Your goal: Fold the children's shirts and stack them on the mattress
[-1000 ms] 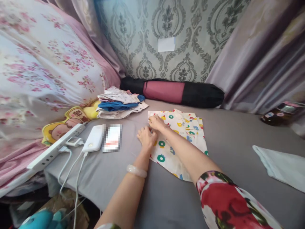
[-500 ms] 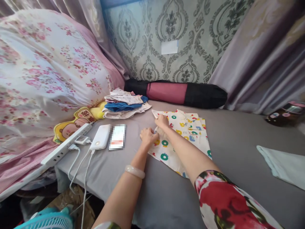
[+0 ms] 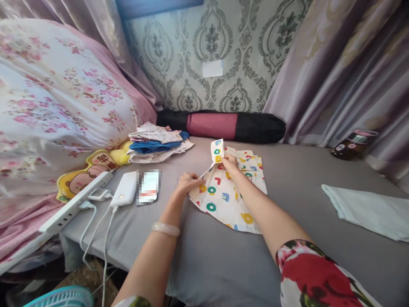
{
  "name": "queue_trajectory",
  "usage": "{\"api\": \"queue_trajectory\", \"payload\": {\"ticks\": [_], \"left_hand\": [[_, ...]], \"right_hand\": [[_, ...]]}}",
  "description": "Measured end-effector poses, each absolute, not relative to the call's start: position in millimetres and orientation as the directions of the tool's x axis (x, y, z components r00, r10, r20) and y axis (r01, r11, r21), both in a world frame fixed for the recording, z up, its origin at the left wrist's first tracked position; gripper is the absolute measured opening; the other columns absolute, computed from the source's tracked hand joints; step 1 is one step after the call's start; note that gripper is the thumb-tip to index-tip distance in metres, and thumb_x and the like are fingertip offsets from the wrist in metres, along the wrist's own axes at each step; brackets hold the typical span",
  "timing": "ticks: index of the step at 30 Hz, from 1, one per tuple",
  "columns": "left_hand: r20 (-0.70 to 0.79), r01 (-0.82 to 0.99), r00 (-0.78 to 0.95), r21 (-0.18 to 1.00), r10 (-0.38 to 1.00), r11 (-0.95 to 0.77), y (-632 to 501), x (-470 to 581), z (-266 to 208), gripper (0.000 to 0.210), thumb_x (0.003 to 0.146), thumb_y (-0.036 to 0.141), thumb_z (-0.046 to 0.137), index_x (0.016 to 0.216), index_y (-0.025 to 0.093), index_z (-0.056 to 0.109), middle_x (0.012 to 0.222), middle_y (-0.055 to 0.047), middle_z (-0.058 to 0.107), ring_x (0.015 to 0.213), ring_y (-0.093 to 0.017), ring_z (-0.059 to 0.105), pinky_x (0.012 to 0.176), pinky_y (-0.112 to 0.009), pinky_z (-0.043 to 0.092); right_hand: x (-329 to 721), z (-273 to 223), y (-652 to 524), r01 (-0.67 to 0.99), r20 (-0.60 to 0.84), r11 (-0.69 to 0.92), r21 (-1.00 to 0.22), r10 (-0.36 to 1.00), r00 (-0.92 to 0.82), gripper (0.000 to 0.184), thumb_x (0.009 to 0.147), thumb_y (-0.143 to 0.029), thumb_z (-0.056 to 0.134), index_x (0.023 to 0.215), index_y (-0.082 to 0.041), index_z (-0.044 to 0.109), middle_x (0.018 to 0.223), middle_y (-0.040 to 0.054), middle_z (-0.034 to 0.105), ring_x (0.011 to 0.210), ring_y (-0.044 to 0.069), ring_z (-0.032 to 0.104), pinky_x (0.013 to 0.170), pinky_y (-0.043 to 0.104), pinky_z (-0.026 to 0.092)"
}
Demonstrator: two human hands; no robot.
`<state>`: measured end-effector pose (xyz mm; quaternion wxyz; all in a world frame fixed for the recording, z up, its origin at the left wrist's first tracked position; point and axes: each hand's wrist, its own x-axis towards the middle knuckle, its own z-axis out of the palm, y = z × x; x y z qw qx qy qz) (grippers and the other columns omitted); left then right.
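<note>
A small white shirt (image 3: 223,209) printed with coloured letters and figures lies on the grey sheet in front of me. My left hand (image 3: 188,183) is closed on its left edge, the fingers partly out of sight behind the cloth. Further back, my right hand (image 3: 230,164) pinches the fabric and holds a flap, perhaps a sleeve, lifted off the bed. Between the two hands the shirt's edge is drawn into a taut line. On its far right side the cloth is wrinkled and folded over.
A stack of folded clothes (image 3: 156,143) is at the back left, before a black and pink rolled bag (image 3: 212,124). At left are a phone (image 3: 149,185), a white power bank (image 3: 124,189) and a power strip (image 3: 75,202). Pale folded cloth (image 3: 367,211) and a dark bottle (image 3: 349,145) are right.
My right hand has raised a flap of the shirt upright. My left hand has moved a little away from it, pulling the edge between them straight. The view has shifted slightly right.
</note>
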<state>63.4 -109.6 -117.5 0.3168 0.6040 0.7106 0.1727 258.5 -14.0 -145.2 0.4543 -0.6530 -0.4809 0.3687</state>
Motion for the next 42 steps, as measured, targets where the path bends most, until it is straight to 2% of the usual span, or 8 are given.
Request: {"api": "queue_trajectory", "payload": {"ticks": [7, 15, 20, 26, 30, 33, 38, 42], "left_hand": [[-0.313, 0.661, -0.007, 0.711, 0.950, 0.239, -127, 81, -107, 0.017, 0.075, 0.032, 0.059, 0.088, 0.021, 0.055, 0.078, 0.000, 0.066, 0.070, -0.015, 0.063, 0.053, -0.021, 0.044], [-0.161, 0.805, 0.046, 0.590, 0.986, 0.059, -145, 119, -94, 0.015, 0.078, 0.020, 0.056, 0.092, 0.019, 0.052, 0.104, -0.007, 0.062, 0.091, -0.017, 0.060, 0.070, -0.022, 0.045], [-0.137, 0.815, 0.125, 0.579, 0.983, -0.023, -148, 126, -107, 0.031, 0.083, 0.039, 0.058, 0.108, 0.021, 0.055, 0.113, -0.009, 0.059, 0.092, -0.018, 0.062, 0.081, -0.026, 0.046], [-0.220, 0.766, 0.212, 0.642, 0.952, -0.022, -144, 130, -101, 0.055, 0.074, 0.071, 0.054, 0.081, 0.018, 0.064, 0.081, -0.005, 0.065, 0.074, -0.019, 0.060, 0.062, -0.025, 0.042], [-0.296, 0.682, 0.238, 0.729, 0.925, 0.057, -136, 129, -95, 0.057, 0.076, 0.071, 0.050, 0.070, 0.016, 0.061, 0.061, 0.000, 0.056, 0.062, -0.016, 0.054, 0.055, -0.025, 0.037], [-0.225, 0.683, 0.233, 0.730, 0.946, 0.006, -126, 128, -100, 0.044, 0.082, 0.056, 0.051, 0.072, 0.016, 0.063, 0.062, -0.001, 0.058, 0.065, -0.017, 0.056, 0.057, -0.026, 0.040], [0.084, 0.806, 0.299, 0.511, 0.951, -0.299, -111, 133, -125, 0.026, 0.088, 0.026, 0.046, 0.102, 0.016, 0.066, 0.103, -0.010, 0.068, 0.099, -0.022, 0.062, 0.089, -0.034, 0.047], [0.196, 0.857, 0.370, 0.305, 0.908, -0.415, -101, 137, -143, 0.043, 0.094, 0.031, 0.041, 0.134, 0.016, 0.048, 0.147, -0.014, 0.045, 0.138, -0.027, 0.038, 0.113, -0.043, 0.031]], "right_hand": [[280, -157, -27, 0.187, -0.077, -0.136, -0.973, 0.953, 0.294, 0.004, 0.075, -0.018, 0.061, 0.075, -0.016, 0.064, 0.071, 0.0012, 0.070, 0.062, 0.013, 0.068, 0.054, 0.018, 0.053], [285, -157, -32, 0.160, -0.137, -0.199, -0.967, 0.933, 0.332, 0.003, 0.078, -0.018, 0.061, 0.079, -0.016, 0.063, 0.062, 0.0001, 0.067, 0.054, 0.013, 0.066, 0.049, 0.019, 0.053], [291, -150, -39, 0.169, -0.158, -0.231, -0.958, 0.919, 0.362, 0.006, 0.076, -0.018, 0.059, 0.079, -0.016, 0.064, 0.056, 0.0002, 0.065, 0.052, 0.015, 0.066, 0.047, 0.021, 0.052], [301, -144, -46, 0.169, -0.226, -0.308, -0.936, 0.896, 0.383, 0.005, 0.074, -0.016, 0.062, 0.078, -0.016, 0.064, 0.053, 0.0005, 0.064, 0.050, 0.016, 0.065, 0.045, 0.022, 0.053], [304, -140, -52, 0.145, -0.292, -0.367, -0.919, 0.879, 0.378, 0.005, 0.073, -0.014, 0.063, 0.078, -0.014, 0.063, 0.054, 0.0015, 0.064, 0.048, 0.016, 0.065, 0.044, 0.022, 0.053], [305, -134, -57, 0.132, -0.335, -0.401, -0.906, 0.874, 0.352, 0.004, 0.073, -0.011, 0.064, 0.074, -0.013, 0.061, 0.053, 0.0024, 0.063, 0.046, 0.015, 0.064, 0.041, 0.021, 0.051], [306, -127, -60, 0.134, -0.368, -0.426, -0.895, 0.873, 0.320, 0.007, 0.073, -0.007, 0.063, 0.071, -0.013, 0.059, 0.051, 0.0026, 0.061, 0.044, 0.015, 0.062, 0.038, 0.020, 0.049], [308, -126, -59, 0.146, -0.361, -0.423, -0.894, 0.874, 0.324, 0.008, 0.072, -0.008, 0.065, 0.070, -0.014, 0.059, 0.049, 0.0014, 0.060, 0.045, 0.014, 0.062, 0.039, 0.019, 0.048]]}}
